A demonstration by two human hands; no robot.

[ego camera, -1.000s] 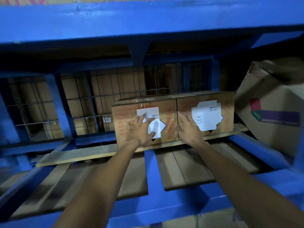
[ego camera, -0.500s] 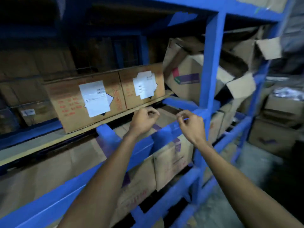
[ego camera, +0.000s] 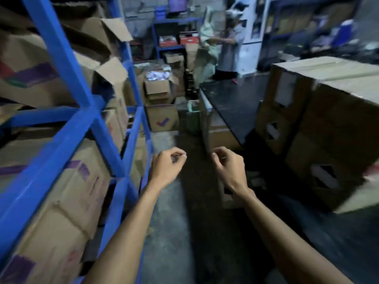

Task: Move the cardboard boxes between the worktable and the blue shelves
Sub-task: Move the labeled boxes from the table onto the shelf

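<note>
Swung away from the blue metal shelves (ego camera: 67, 64), now at left. Kept fingers (ego camera: 178, 156) of the left hand (ego camera: 166, 169) and right hand (ego camera: 228, 170) loosely curled, grasping nothing, over the grey concrete floor (ego camera: 184, 232). Saw brown cardboard boxes (ego camera: 328, 130) stacked right, next to the black tabletop (ego camera: 231, 103); more packed into the shelves.

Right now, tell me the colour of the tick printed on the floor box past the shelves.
Purple; the tick shows best in the head view.

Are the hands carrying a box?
No, the left hand and right hand are loosely curled and empty, over the floor.
</note>
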